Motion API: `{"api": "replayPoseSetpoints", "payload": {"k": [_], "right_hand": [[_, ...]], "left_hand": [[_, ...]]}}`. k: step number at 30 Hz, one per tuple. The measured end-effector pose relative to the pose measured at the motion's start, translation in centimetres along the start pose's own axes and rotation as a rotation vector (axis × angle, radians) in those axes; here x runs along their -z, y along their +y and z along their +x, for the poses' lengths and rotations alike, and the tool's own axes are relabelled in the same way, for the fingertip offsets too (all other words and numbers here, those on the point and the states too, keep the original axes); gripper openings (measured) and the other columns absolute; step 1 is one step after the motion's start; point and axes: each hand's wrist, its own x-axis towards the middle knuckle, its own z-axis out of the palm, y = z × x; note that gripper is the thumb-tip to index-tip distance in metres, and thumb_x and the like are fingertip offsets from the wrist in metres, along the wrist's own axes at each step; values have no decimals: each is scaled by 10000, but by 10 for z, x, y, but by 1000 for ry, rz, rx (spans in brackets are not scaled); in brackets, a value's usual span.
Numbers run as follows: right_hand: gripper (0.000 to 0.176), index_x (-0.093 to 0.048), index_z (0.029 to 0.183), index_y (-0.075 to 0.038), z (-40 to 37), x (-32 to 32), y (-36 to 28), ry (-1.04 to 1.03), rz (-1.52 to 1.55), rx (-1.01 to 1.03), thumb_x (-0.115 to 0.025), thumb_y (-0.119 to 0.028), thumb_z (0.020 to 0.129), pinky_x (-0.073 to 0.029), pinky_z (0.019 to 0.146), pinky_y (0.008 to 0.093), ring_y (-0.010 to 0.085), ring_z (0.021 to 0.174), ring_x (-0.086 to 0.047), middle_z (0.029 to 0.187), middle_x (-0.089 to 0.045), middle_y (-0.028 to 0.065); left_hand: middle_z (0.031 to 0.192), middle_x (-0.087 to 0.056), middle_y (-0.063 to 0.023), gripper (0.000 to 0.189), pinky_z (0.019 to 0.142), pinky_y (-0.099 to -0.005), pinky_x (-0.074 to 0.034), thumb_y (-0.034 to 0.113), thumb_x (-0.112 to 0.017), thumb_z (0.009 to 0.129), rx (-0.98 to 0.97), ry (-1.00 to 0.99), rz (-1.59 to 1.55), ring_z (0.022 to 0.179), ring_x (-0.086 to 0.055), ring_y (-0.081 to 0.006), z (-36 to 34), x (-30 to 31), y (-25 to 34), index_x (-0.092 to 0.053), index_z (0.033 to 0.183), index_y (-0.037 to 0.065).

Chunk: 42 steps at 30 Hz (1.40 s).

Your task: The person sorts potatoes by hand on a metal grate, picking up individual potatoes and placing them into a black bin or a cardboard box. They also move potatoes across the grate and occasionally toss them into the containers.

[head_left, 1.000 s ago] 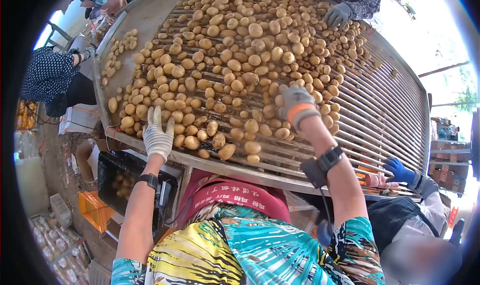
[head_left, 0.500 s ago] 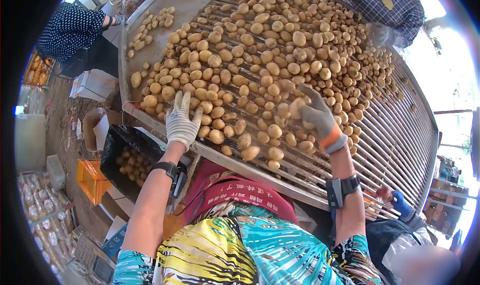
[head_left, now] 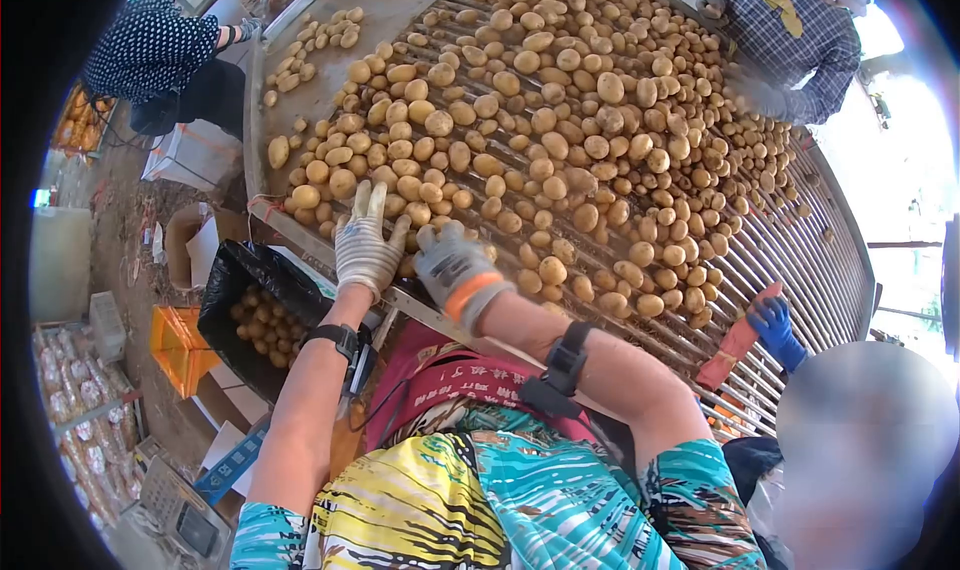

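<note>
My left hand (head_left: 368,245), in a whitish knit glove, rests with fingers stretched out on potatoes (head_left: 404,188) at the near left edge of a slatted metal sorting table (head_left: 800,232). Close beside it on the right, my right hand (head_left: 458,273) wears a grey-coated glove with an orange cuff band. Its fingers lie extended over the potatoes, slightly blurred, and no potato shows in its grip. Any potatoes beneath the palms are hidden. Below my left hand, a box lined with a black bag (head_left: 222,315) holds more potatoes (head_left: 266,328).
An orange crate (head_left: 180,355) and cardboard boxes stand on the floor at left, with a keypad scale (head_left: 185,515) nearer. Co-workers stand at the far left and far right. A blue-gloved hand (head_left: 778,332) reaches over the table from the near right.
My right hand has swept left across the table to beside my left hand, leaving barer slats behind. My left hand stays nearly in place. The blue-gloved hand at right has moved onto the slats.
</note>
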Motion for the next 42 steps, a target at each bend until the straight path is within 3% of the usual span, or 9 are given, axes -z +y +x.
{"api": "replayPoseSetpoints", "payload": {"k": [4, 8, 13, 16, 24, 31, 33, 35, 42], "right_hand": [[448, -688, 1165, -123, -15, 27, 54, 177, 387, 213, -784, -225, 740, -556, 924, 434, 328, 1168, -604, 1212, -628, 149], [453, -690, 1103, -4, 4, 57, 35, 258, 1379, -366, -837, -264, 762, -580, 797, 305, 184, 920, -708, 1035, -725, 148], [685, -517, 1384, -66, 42, 76, -90, 105, 1570, 384, -834, -315, 830, -572, 892, 332, 229, 1036, -696, 1250, -657, 157], [822, -469, 1441, -106, 24, 113, -117, 317, 1007, 332, -817, -444, 777, -352, 1159, 493, 450, 1387, -407, 1490, -413, 279], [730, -554, 1362, -136, -51, 62, 93, 731, 125, -264, -832, -389, 736, -315, 1153, 548, 462, 1379, -372, 1448, -465, 211], [682, -555, 1387, -128, -142, 26, 227, 583, 33, -819, -711, -510, 843, -285, 1182, 572, 499, 1457, -243, 1535, -382, 220], [662, -599, 1356, -148, -134, 33, 189, 583, 400, -751, -704, -551, 841, -285, 1172, 600, 475, 1443, -274, 1528, -391, 194], [610, -655, 1291, -159, -132, 79, 138, 59, 254, -695, -726, -544, 824, -275, 1143, 660, 427, 1422, -315, 1505, -419, 156], [509, -664, 1303, -206, -160, 16, 51, 263, 170, -347, -744, -377, 830, -282, 1124, 663, 410, 1427, -331, 1556, -365, 139]], "left_hand": [[1543, -424, -244, 671, 1157, -521, -325, 371, -649, 934, 16, 14, -2, 1381, -458, -400, 0, 2, 4, -436, 1493, 69], [1523, -441, -255, 644, 1130, -537, -353, 397, -633, 938, -16, 57, -12, 1356, -485, -408, -2, 2, 3, -465, 1474, 82], [1540, -442, -211, 669, 1125, -517, -393, 365, -705, 898, 49, 117, -1, 1359, -489, -410, -9, 0, 6, -473, 1481, 133], [1570, -418, -176, 664, 1171, -509, -355, 368, -711, 889, 81, 64, -31, 1365, -479, -413, -2, -3, 5, -485, 1475, 152], [1551, -416, -249, 671, 1161, -515, -327, 361, -667, 922, 4, 34, -13, 1335, -499, -419, -1, -1, 2, -449, 1498, 96], [1578, -373, -248, 672, 1164, -535, -317, 372, -653, 942, -20, 29, 17, 1357, -479, -415, 0, -9, -5, -408, 1520, 133], [1580, -371, -246, 671, 1164, -536, -318, 372, -651, 944, -26, 24, 23, 1360, -477, -413, 1, -10, -5, -407, 1521, 133], [1591, -370, -214, 652, 1139, -470, -361, 326, -648, 962, -35, 32, 62, 1330, -503, -412, 0, -10, -6, -392, 1533, 139], [1587, -374, -224, 669, 1176, -540, -304, 375, -643, 954, -28, 17, 16, 1393, -454, -391, -1, -11, -9, -405, 1526, 121]]}}
